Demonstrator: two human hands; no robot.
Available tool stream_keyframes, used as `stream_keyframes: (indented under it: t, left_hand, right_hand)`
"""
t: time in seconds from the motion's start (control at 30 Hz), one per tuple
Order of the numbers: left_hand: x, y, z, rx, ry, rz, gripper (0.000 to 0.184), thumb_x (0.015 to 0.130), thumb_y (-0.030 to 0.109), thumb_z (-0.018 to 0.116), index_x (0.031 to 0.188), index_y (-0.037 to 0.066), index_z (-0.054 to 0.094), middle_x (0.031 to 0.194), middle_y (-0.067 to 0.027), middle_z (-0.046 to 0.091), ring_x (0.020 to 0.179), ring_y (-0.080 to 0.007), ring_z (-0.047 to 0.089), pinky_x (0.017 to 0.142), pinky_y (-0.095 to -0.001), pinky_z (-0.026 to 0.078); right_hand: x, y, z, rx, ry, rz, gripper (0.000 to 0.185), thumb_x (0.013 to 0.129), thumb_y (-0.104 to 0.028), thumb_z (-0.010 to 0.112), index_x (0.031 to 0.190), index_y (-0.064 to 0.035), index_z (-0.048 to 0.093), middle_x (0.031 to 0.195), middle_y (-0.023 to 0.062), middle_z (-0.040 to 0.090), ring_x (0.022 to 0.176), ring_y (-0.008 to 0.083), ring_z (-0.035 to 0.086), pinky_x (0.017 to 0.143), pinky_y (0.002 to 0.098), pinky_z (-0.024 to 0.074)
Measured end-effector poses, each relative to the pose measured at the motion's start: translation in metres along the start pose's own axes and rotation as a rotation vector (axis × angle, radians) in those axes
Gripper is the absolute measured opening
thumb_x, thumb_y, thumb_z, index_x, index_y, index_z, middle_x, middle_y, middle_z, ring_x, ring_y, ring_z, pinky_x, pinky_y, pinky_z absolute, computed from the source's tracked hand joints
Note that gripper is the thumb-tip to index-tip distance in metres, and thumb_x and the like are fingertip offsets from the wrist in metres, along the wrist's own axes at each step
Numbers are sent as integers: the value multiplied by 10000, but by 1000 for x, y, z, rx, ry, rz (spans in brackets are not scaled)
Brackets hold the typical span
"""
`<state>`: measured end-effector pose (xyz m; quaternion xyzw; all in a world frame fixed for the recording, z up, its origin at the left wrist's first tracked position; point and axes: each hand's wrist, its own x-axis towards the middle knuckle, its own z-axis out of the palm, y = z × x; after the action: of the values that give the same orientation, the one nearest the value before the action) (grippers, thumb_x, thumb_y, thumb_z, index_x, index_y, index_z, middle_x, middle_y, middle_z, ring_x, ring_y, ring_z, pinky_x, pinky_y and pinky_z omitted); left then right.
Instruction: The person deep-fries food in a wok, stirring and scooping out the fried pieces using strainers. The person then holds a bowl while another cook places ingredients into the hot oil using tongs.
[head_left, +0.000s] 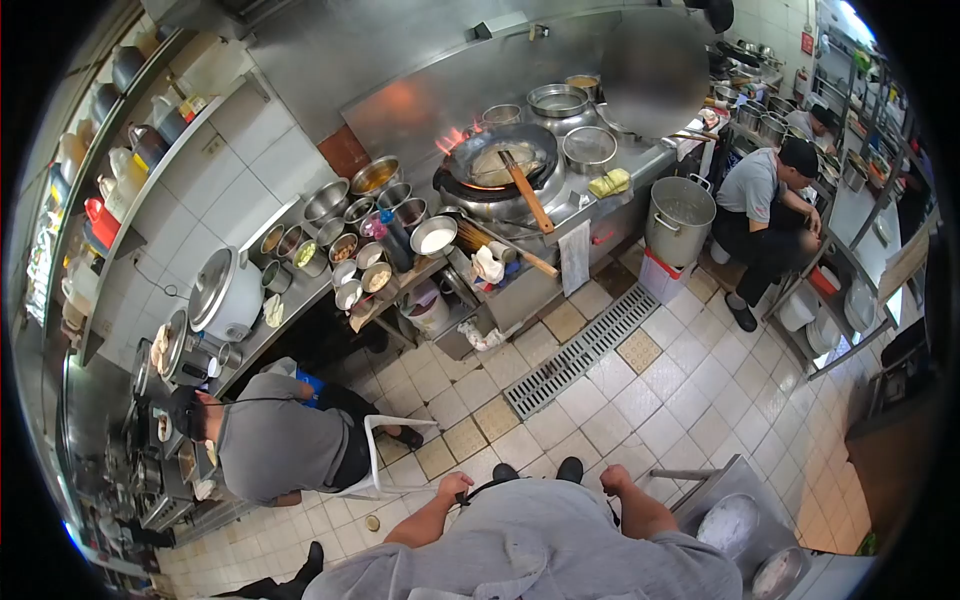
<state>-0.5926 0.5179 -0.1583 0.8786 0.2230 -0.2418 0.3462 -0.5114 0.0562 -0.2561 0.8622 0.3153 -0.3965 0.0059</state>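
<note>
In the head view, both your hands are low, one on each side of your grey shirt point(480, 545), with your dark shoes point(570, 469) showing between them. Your left hand point(452, 486) has its fingers curled in, closed on a dark strap point(487, 488). That strap lies right at those fingers and runs from them toward the front of your shirt, touching the cloth. Your right hand point(616, 479) is bent into a loose fist; you can see a dark strip point(613, 516) just below it, beside the shirt, but I cannot tell whether those fingers grip it.

Nearest your left hand is a white chair point(374, 452), with a person in grey point(285, 440) seated on it. Near your right hand stands a metal table point(735, 478) bearing a round metal basin point(729, 525).

Well ahead of you, past the floor grate point(582, 350), a wok point(466, 155) sits on the stove with flames point(452, 140) at its rim and a wooden-handled tool point(530, 196) leaning in it. A tall pot point(668, 235) stands to the right of the stove.
</note>
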Motion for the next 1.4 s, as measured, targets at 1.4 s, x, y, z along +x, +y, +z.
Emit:
stream_keyframes:
  t: [1.4]
  left_hand:
    - [316, 344, 58, -169, 33, 25, 203, 778, 112, 530, 834, 127, 725, 962, -148, 700, 944, -317, 656, 830, -399, 509]
  right_hand:
    - [73, 436, -286, 398, 194, 529, 327, 808, -238, 472, 860, -23, 712, 964, 209, 692, 973, 371, 651, 888, 438, 515]
